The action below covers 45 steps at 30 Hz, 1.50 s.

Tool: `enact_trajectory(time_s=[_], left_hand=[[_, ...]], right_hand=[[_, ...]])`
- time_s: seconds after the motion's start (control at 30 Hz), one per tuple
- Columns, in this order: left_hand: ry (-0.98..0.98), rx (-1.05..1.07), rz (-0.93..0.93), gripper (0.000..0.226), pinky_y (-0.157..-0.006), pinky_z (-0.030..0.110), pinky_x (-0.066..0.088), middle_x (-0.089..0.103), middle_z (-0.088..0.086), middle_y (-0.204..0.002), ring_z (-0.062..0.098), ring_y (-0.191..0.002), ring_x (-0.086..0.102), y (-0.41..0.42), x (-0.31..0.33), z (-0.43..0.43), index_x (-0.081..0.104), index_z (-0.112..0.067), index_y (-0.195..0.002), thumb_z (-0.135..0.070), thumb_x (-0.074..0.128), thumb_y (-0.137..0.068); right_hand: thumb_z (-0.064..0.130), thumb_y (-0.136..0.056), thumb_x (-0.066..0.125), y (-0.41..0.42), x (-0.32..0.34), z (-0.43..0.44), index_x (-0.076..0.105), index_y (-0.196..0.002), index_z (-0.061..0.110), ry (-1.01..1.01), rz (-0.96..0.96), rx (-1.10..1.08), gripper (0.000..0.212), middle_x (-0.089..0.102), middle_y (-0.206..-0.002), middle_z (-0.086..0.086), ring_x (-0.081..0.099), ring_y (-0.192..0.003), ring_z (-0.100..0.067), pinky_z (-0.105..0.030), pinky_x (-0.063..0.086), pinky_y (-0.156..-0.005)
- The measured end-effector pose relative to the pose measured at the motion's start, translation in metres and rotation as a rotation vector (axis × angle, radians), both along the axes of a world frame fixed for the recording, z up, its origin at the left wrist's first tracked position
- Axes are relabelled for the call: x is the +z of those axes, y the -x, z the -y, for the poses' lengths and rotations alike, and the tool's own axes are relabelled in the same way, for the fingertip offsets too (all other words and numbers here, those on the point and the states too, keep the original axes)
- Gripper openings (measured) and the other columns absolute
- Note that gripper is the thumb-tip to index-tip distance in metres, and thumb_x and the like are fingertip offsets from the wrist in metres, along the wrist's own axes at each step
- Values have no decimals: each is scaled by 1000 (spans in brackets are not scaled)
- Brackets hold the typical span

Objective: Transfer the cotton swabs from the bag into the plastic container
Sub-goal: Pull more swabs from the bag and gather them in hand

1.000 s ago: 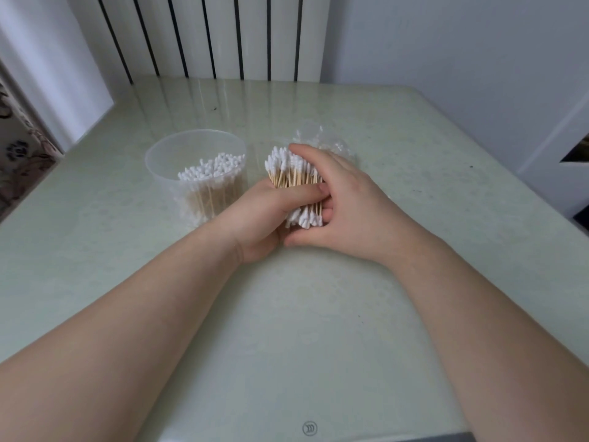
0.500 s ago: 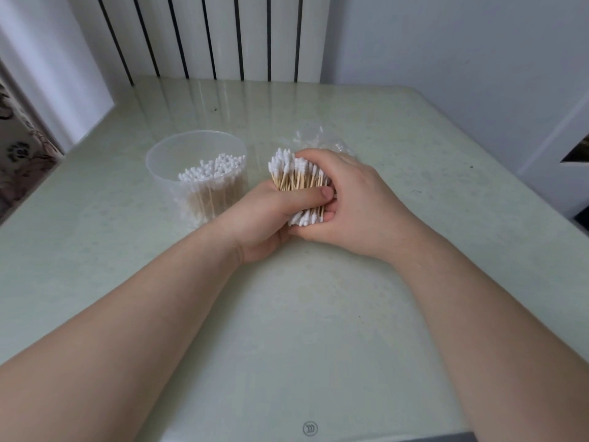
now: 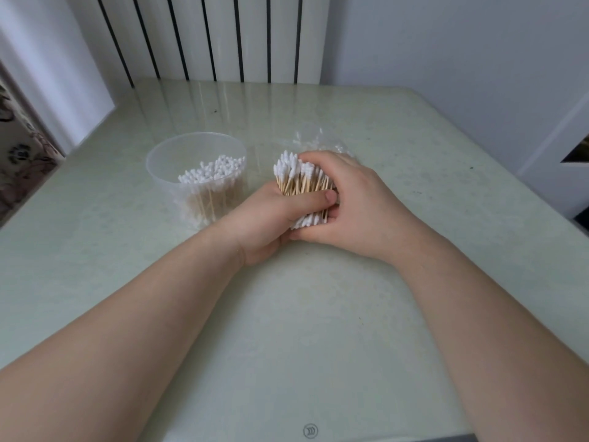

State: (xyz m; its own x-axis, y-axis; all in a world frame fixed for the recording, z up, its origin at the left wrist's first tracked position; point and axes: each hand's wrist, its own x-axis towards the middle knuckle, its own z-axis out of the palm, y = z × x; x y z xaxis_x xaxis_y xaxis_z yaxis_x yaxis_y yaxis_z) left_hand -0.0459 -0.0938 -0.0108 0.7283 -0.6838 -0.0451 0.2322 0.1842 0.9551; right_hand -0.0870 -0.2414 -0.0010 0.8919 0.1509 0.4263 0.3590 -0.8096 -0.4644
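Observation:
A thick bundle of cotton swabs point(image 3: 298, 178) with wooden sticks and white tips is held between both hands at the table's middle. My left hand point(image 3: 271, 218) grips it from the left, thumb across the sticks. My right hand point(image 3: 357, 202) wraps it from the right and over the top. A round clear plastic container point(image 3: 169, 164) stands just left of the hands, with several swabs point(image 3: 212, 170) upright inside. The crumpled clear bag point(image 3: 314, 141) lies behind the right hand, mostly hidden.
The pale green table point(image 3: 318, 330) runs to a white radiator point(image 3: 223, 36) at the back and a white wall at the right. The table's left edge drops off beside a patterned fabric point(image 3: 19, 167).
Both hands have squeezed the bundle tighter and shifted it slightly; the right fingers curl further over the top tips. The container has not moved.

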Motion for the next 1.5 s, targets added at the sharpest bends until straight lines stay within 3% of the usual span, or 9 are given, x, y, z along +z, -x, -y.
enact_trajectory(time_s=[0.13, 0.33, 0.53, 0.63, 0.73, 0.9, 1.13, 1.33, 1.5], left_hand=[[-17, -1, 54, 13, -74, 26, 57, 71, 3, -86, 15, -83, 70, 1, -1, 1, 65, -10, -100, 1, 59, -95], [-43, 2, 80, 14, -71, 26, 57, 70, 4, -83, 16, -84, 70, -1, -3, 2, 63, -11, -95, 3, 59, -95], [4, 134, -42, 10, -60, 23, 55, 64, 4, -72, 12, -64, 63, -1, -1, 4, 64, -8, -90, -2, 60, -97], [31, 308, -80, 10, -59, 25, 54, 61, 2, -68, 11, -58, 58, -4, -2, 6, 65, -11, -88, -7, 63, -98], [39, 401, -81, 6, -59, 27, 55, 59, 2, -67, 11, -57, 56, -5, -3, 8, 65, -10, -91, -8, 66, -96], [13, 393, -63, 4, -58, 26, 55, 62, 2, -69, 13, -59, 59, -5, -4, 7, 66, -9, -92, -9, 67, -95], [-5, 344, -57, 9, -62, 27, 57, 62, 2, -68, 13, -61, 60, -4, -4, 6, 66, -9, -88, -9, 66, -97], [-10, 313, -55, 14, -65, 28, 57, 62, 2, -68, 12, -60, 59, -3, -4, 5, 66, -8, -83, -9, 65, -97], [-17, 287, -53, 8, -67, 28, 59, 64, 5, -72, 13, -64, 61, -5, -6, 5, 67, -4, -91, -8, 65, -97]], right_hand=[[46, -60, 92, 0, -1, -1, 24, -156, 32, 39, -77, 40, 118, 42, -150, 13, 34, -138, -3, -17, 28, -112], [35, -62, 89, -4, -3, -4, 57, -131, 25, 44, 38, 27, 76, 60, -119, 11, 52, -112, -8, -16, 38, -96], [43, -62, 91, 1, 4, 4, 26, -156, 32, 14, -141, -15, 114, 41, -148, 11, 39, -134, 0, -15, 32, -108], [37, -72, 84, -1, 1, 12, 43, -148, 24, 32, -87, -87, 87, 54, -136, 5, 54, -117, -4, -27, 46, -102], [23, -83, 70, -3, -2, 14, 61, -134, 23, 138, -87, -174, 53, 70, -118, 1, 64, -100, -13, -22, 48, -93], [17, -89, 57, -10, -10, 15, 61, -133, 32, 217, -67, -319, 47, 72, -88, -6, 64, -89, -31, -31, 49, -77], [15, -90, 57, -32, -26, 13, 63, -126, 19, 271, -23, -306, 36, 58, -138, -4, 55, -119, -34, -34, 42, -96], [22, -87, 57, -34, -25, 10, 56, -127, 20, 266, -202, -406, 40, 42, -136, -9, 41, -123, -36, -43, 42, -104], [18, -86, 59, -32, -20, 11, 60, -122, 20, 277, -157, -337, 36, 52, -135, -6, 51, -117, -37, -38, 45, -98]])
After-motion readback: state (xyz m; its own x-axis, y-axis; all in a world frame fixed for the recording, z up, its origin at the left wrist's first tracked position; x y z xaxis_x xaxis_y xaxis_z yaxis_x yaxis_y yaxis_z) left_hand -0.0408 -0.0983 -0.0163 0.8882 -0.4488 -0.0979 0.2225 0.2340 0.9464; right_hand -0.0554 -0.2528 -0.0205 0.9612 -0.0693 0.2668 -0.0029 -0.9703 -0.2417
